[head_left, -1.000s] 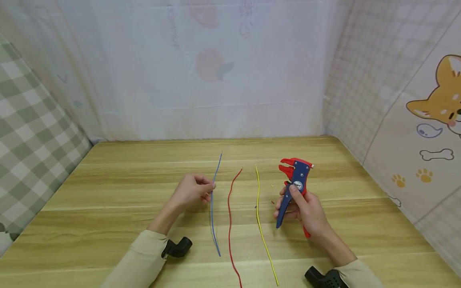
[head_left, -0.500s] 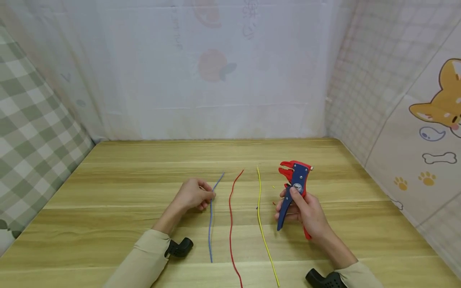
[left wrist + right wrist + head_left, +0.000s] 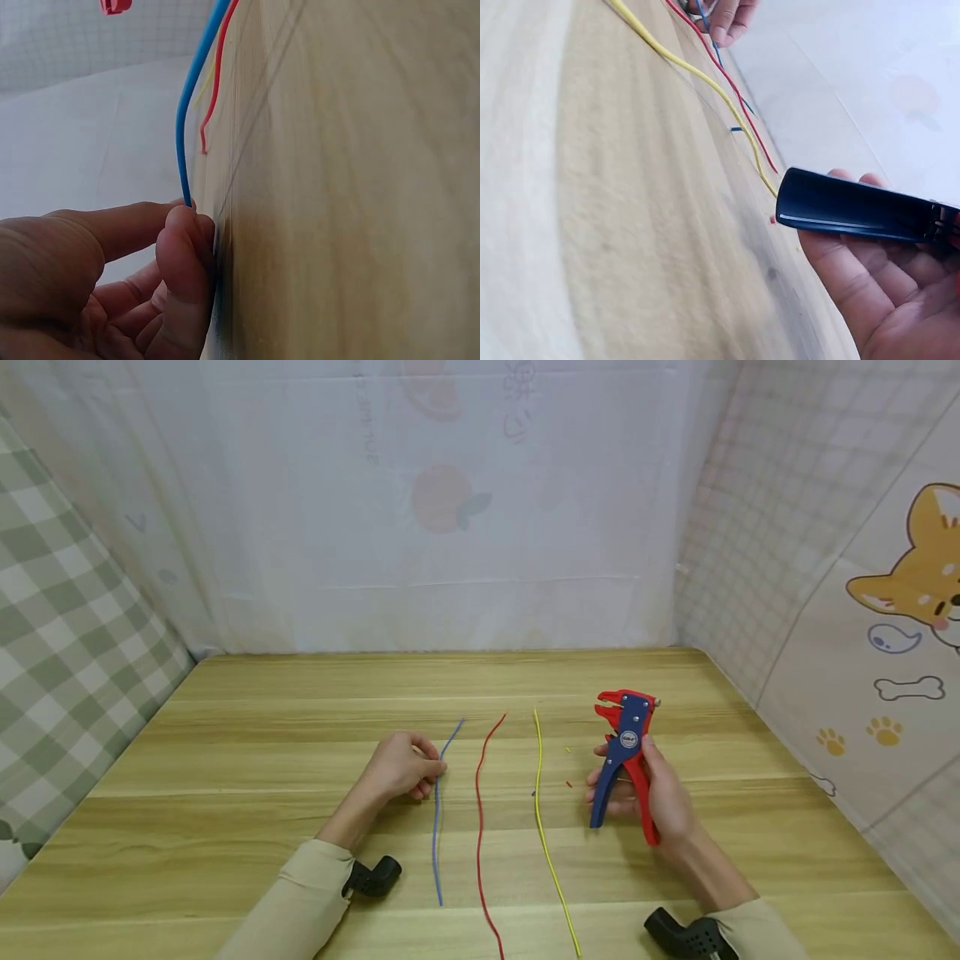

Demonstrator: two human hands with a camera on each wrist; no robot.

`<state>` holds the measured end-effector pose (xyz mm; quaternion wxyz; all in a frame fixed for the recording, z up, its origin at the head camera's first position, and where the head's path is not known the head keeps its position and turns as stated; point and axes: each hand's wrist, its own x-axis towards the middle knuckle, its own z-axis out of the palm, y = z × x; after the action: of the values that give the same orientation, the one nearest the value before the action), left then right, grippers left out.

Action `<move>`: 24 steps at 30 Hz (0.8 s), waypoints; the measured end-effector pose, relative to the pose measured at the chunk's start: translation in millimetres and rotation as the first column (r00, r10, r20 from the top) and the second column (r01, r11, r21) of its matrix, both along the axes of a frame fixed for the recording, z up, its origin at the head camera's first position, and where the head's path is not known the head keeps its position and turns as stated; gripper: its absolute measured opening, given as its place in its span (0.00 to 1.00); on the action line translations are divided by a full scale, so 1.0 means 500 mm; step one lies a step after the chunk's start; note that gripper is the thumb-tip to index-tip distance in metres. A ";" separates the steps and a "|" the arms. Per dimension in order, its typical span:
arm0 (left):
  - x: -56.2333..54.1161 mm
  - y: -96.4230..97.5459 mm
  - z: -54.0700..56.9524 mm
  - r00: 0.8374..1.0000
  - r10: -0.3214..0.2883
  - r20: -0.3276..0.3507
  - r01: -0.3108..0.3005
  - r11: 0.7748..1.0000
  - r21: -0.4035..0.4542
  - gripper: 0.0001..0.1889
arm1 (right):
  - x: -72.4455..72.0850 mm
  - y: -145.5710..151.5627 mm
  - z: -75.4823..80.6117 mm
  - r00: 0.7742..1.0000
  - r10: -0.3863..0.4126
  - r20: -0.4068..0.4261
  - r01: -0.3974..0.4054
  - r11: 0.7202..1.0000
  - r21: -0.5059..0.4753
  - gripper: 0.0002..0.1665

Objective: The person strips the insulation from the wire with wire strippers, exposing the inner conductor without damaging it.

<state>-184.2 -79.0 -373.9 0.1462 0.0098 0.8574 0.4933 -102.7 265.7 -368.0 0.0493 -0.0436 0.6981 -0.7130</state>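
Observation:
A blue wire [image 3: 436, 835] is pinched between the thumb and fingertips of my left hand [image 3: 405, 766], low over the wooden table. In the left wrist view the wire [image 3: 181, 127] rises in a curve from those fingertips. My right hand [image 3: 667, 793] holds a red and blue wire stripper [image 3: 628, 739], its red jaws apart and pointing left. Its handles are spread, with fingers behind the blue handle [image 3: 855, 206]. To the right of the blue wire lie a red wire [image 3: 480, 827] and a yellow wire [image 3: 542, 827], roughly side by side.
Small insulation scraps lie near the yellow wire: a red bit [image 3: 569, 784], a yellow bit [image 3: 567, 749] and a blue bit [image 3: 736, 129]. The wooden table [image 3: 247, 718] ends at a white cloth backdrop [image 3: 300, 527]. Patterned cloth hangs at both sides.
My left hand has come down and slightly nearer, lowering the blue wire beside the red one. My right hand has shifted a little right and turned the wire stripper, its thumb moving to the red handle.

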 end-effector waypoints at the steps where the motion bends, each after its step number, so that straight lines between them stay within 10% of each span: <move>1: 0.000 -0.001 0.000 1.000 -0.001 -0.002 0.001 1.000 0.003 0.05 | 0.000 0.004 0.003 1.000 -0.019 0.014 0.019 1.000 0.010 0.40; 16: -0.008 -0.028 0.014 0.997 -0.026 -0.077 0.018 0.994 -0.106 0.09 | -0.009 0.036 0.035 0.969 -0.235 0.081 0.209 0.946 0.246 0.42; 20: -0.013 -0.036 0.025 0.994 -0.042 -0.099 0.032 0.995 -0.096 0.10 | -0.004 0.043 0.041 0.957 -0.286 0.046 0.219 0.818 0.532 0.41; 24: -0.014 -0.039 0.035 0.994 -0.037 -0.103 0.031 0.998 -0.061 0.09 | -0.004 0.042 0.047 0.971 -0.240 -0.018 0.159 0.579 0.800 0.38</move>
<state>-191.1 -98.7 -356.6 0.1101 0.0458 0.8777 0.4641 -104.9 286.7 -344.8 0.0151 0.0944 0.9392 -0.3298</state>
